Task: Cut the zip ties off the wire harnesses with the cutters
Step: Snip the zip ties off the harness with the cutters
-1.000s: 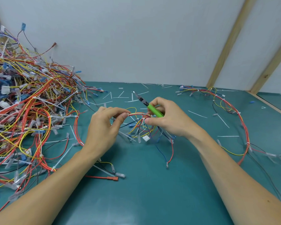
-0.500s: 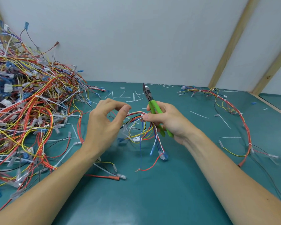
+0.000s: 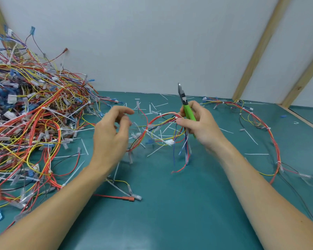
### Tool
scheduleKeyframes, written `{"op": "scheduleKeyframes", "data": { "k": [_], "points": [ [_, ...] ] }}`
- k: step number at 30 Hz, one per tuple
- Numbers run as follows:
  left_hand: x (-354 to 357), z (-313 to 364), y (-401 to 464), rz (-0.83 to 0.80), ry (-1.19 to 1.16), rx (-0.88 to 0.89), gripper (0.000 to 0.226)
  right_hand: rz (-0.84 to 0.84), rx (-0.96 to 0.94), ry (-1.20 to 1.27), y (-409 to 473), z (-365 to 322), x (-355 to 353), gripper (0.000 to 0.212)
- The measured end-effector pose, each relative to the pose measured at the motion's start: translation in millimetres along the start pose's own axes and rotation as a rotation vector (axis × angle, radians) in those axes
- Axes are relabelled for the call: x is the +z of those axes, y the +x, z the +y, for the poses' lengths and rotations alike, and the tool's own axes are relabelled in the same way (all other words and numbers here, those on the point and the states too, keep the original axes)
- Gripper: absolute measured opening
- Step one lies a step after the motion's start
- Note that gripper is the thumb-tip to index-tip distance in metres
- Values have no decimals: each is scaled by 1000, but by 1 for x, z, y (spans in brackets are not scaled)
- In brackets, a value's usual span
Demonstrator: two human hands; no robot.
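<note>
A small wire harness point(image 3: 163, 127) of red, yellow, blue and white wires, looped above the tabletop point(image 3: 170, 204), is pinched in the right hand point(image 3: 197, 125), whose grip also grasps one green-handled cutters point(image 3: 185, 105), tip upward. The left hand point(image 3: 110, 134) is held released just beside it, fingers loosely curled. One large harness pile point(image 3: 29, 120) and one long harness point(image 3: 260, 127) are laid at either side.

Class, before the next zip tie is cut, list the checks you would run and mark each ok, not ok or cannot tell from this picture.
1. Cutters held in right hand: ok.
2. Harness held: ok, right hand pinches it.
3. Left hand steadying harness: not ok, open and off the wires.
4. Cutter tip at a zip tie: not ok, it points up.
5. Next zip tie picked out: cannot tell.
</note>
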State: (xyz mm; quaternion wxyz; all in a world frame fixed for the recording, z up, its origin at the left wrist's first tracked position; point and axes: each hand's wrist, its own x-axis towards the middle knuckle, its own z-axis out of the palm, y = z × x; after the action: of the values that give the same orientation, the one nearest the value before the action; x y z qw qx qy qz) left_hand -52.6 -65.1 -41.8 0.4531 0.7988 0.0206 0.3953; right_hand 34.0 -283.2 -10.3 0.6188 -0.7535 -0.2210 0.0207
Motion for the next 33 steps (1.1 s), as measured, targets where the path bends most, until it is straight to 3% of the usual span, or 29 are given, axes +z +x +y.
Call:
{"op": "scheduleKeyframes", "data": {
  "k": [2, 6, 11, 16, 20, 24, 27, 29, 33],
  "points": [
    [-4, -6, 6, 3, -10, -95, 25, -3, -94, -102, 1, 0, -4, 31],
    [-1, -13, 4, -155, 57, -230, 23, 4, -178, -144, -2, 1, -1, 22],
    [5, -18, -3, -400, 197, -117, 14, -13, -196, -153, -2, 2, -1, 23],
    [4, -13, -4, -596, -66, -190, 19, 25, -182, -122, -2, 1, 0, 23],
    [1, -9, -2, -557, -101, -110, 20, 136, -150, -94, 2, 6, 1, 32],
    [2, -6, -4, -591, -64, -86, 22, 281, -144, -243, 2, 12, 2, 32],
    [2, -6, -6, -631, -27, -76, 29, 310, -274, -200, -3, 3, 7, 30],
    [2, -6, -5, -660, -12, -71, 39, 269, -380, -198, -7, -5, 12, 25],
    [1, -5, -6, -729, 10, -49, 45, -26, -410, -306, -18, -10, 27, 25]
  ]
}}
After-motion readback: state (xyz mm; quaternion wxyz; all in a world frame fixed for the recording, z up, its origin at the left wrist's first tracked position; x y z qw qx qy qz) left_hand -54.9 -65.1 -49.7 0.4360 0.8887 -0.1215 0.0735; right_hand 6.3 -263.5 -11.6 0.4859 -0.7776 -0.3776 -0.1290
